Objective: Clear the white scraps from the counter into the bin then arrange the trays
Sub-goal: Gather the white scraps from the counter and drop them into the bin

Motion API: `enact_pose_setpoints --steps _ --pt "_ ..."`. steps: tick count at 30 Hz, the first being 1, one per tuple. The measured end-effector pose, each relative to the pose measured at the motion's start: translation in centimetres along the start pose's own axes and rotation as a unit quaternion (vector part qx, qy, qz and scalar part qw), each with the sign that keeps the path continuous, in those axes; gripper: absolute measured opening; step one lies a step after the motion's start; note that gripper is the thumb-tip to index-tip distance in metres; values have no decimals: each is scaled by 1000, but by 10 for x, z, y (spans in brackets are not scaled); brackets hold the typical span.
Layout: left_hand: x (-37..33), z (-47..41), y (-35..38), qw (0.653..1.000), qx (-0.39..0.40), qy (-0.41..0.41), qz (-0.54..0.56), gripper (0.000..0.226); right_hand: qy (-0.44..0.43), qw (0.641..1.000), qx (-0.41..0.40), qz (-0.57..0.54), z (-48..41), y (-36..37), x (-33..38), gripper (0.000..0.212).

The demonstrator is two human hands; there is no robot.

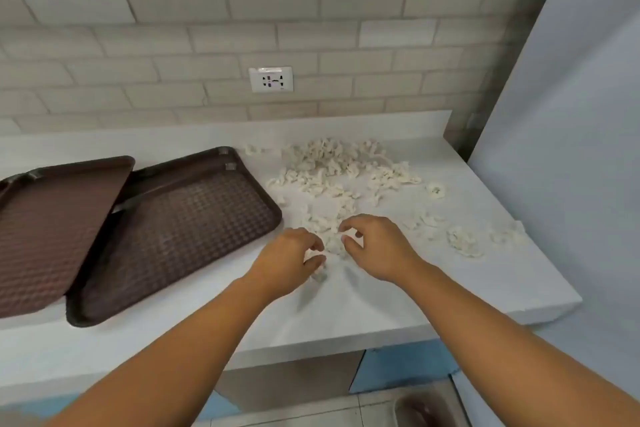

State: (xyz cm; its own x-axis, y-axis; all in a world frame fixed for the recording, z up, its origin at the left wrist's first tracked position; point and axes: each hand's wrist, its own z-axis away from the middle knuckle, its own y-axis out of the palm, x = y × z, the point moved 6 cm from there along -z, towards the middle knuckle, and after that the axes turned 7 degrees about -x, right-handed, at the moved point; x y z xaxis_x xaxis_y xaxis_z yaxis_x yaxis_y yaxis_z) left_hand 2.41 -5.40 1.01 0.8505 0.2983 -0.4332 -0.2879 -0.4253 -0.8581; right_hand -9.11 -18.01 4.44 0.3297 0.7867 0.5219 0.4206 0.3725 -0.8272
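Note:
White scraps (332,166) lie scattered over the right half of the pale counter (381,305), thickest near the back wall. A smaller clump sits near the front, between my hands. My left hand (287,260) has its fingers curled around a few white scraps at the clump's left side. My right hand (374,246) hovers over the clump with fingers bent, thumb and fingertips touching scraps. Two brown trays lie on the left: one tray (180,229) flat, and a second tray (52,218) overlapping its left edge, tilted.
A grey bin (426,409) shows on the floor at the bottom right, below the counter's edge. A tiled wall with a socket (270,79) runs behind. A pale panel (571,149) closes off the right side. More scraps (464,241) lie near the right edge.

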Motion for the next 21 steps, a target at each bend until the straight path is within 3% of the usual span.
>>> enact_pose_setpoints --steps 5,12,21 --pt "24 20 56 995 45 49 -69 41 59 998 12 14 3 43 -24 29" --pt "34 19 83 993 19 99 -54 21 57 998 -5 33 -4 69 -37 30" --pt "47 19 28 994 -30 -94 43 23 12 983 42 176 -38 98 -42 50"
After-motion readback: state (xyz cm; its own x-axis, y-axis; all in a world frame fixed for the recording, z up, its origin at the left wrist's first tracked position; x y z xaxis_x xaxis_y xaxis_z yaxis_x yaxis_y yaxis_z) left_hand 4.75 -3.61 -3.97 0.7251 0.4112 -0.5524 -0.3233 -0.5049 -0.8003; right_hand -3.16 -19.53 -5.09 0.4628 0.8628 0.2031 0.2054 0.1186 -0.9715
